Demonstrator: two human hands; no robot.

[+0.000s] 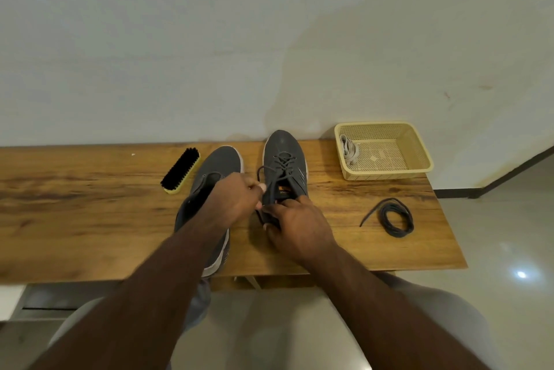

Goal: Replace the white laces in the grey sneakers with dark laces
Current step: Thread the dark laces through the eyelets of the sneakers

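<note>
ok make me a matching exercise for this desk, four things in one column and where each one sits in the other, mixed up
Things:
1. shoe brush
2. white laces
3. coiled dark lace
4. sneaker being laced

Places:
A. inside the yellow basket
B. loose on the table, in front of the basket
C. on the table, left of both sneakers
D. between the other sneaker and the basket, under both hands

Pairs: 1-C, 2-A, 3-B, 4-D
</note>
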